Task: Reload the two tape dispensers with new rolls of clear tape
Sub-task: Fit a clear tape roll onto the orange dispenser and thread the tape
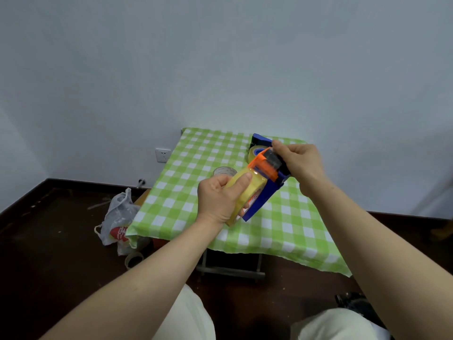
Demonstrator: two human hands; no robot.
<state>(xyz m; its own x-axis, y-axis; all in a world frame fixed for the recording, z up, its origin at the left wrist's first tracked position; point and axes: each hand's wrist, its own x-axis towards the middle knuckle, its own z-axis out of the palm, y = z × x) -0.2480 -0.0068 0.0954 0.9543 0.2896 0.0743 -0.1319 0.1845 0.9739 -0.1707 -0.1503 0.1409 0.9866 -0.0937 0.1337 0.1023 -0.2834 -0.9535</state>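
I hold a blue tape dispenser (261, 200) with an orange flap (264, 168) in the air above the green checked table (282, 231). A yellowish roll of clear tape (245, 195) sits in it, and my left hand (220, 197) grips that roll with the thumb across its rim. My right hand (297, 160) pinches the dark roller end of the dispenser at the top. A second blue dispenser (258, 146) with a roll in it stands on the table behind. A used clear roll (224, 171) lies on the cloth just past my left hand.
A white plastic bag (117, 217) lies on the dark floor left of the table, with a tape roll (133, 260) beside it. A wall socket (162, 155) is at the back left. My knees are at the bottom edge.
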